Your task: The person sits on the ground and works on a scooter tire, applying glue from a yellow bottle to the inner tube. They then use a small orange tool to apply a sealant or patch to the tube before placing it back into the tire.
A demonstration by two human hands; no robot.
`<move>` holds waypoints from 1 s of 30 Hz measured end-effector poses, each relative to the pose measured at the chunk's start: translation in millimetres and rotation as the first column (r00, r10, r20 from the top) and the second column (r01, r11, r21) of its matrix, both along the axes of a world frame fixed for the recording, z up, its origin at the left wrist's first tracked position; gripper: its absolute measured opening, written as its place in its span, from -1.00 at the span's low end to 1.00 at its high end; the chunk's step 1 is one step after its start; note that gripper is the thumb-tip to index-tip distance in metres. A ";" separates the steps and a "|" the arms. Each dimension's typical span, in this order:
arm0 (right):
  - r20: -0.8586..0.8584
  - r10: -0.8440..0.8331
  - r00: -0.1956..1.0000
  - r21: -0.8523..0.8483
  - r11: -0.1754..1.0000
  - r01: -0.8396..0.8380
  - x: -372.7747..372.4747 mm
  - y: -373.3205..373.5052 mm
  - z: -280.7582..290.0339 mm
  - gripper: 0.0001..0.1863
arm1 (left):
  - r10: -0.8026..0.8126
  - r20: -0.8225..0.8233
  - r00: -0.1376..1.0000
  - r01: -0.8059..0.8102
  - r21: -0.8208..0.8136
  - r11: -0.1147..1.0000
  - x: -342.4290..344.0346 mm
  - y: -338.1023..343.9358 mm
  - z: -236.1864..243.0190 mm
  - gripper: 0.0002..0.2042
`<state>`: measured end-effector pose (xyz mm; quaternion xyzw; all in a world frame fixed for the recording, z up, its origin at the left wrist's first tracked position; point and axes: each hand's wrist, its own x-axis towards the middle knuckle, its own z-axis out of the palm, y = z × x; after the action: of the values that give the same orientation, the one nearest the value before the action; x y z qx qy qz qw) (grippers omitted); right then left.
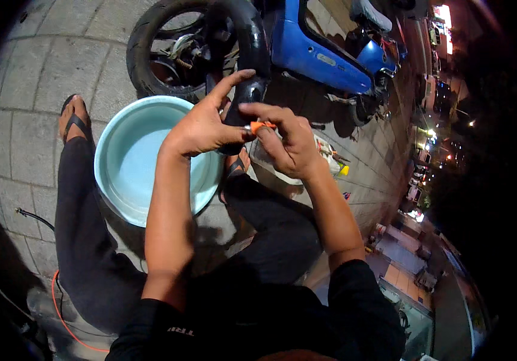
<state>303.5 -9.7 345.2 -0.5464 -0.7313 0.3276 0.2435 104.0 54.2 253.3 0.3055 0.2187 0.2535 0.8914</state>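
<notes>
A glossy black inner tube [253, 45], plump with air, hangs down in front of me. My left hand [205, 125] grips its lower part, the index finger stretched up along it and the thumb across it. Some of its other fingers are hidden. My right hand [288, 137] pinches a small orange piece [263, 126] with a shiny metallic end, close to my left thumb tip; its exact kind is too small to make out. Below my left forearm stands a round light-blue basin [127, 162].
Behind the basin is a motorbike tyre [141, 51] around a wheel. A blue scooter [321, 54] lies at the upper right. A pale tray [273, 168] with tools sits beneath my right hand. An orange hose [60, 313] curves at lower left over paving stones [27, 141].
</notes>
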 end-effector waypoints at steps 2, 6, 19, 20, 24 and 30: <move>-0.044 -0.025 0.999 0.047 0.999 0.027 7.8 -6.0 -0.2 -0.74 | 0.068 -0.006 0.998 -0.067 0.082 0.994 3.2 -2.6 -1.2 0.05; -0.084 -0.120 0.989 -0.023 0.993 0.119 -3.5 -3.0 2.4 -0.80 | 0.011 -0.057 0.998 -0.010 0.023 1.000 -0.8 2.1 3.4 0.09; 0.018 -0.386 0.922 -0.082 0.919 0.386 -6.7 1.3 11.0 -0.86 | 0.112 -0.002 0.994 -0.112 -0.019 0.994 7.0 -1.0 -0.4 0.12; 0.038 -0.398 0.917 -0.054 0.915 0.400 -8.6 1.8 8.5 -0.85 | 0.103 -0.008 0.995 -0.103 -0.021 0.994 7.9 -1.3 0.8 0.12; 0.082 -0.376 0.923 -0.015 0.925 0.379 -10.6 3.1 2.6 -0.85 | 0.083 -0.009 0.997 -0.083 -0.022 0.996 11.0 -1.4 2.0 0.11; 0.149 -0.382 0.912 0.024 0.923 0.383 -12.8 3.6 4.3 -0.82 | 0.108 -0.019 0.994 -0.108 0.018 0.994 11.7 -3.8 0.3 0.06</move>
<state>290.7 -6.2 349.4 -0.7030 -0.6254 0.2335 0.2452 115.7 50.4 253.6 0.3030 0.2418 0.3001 0.8716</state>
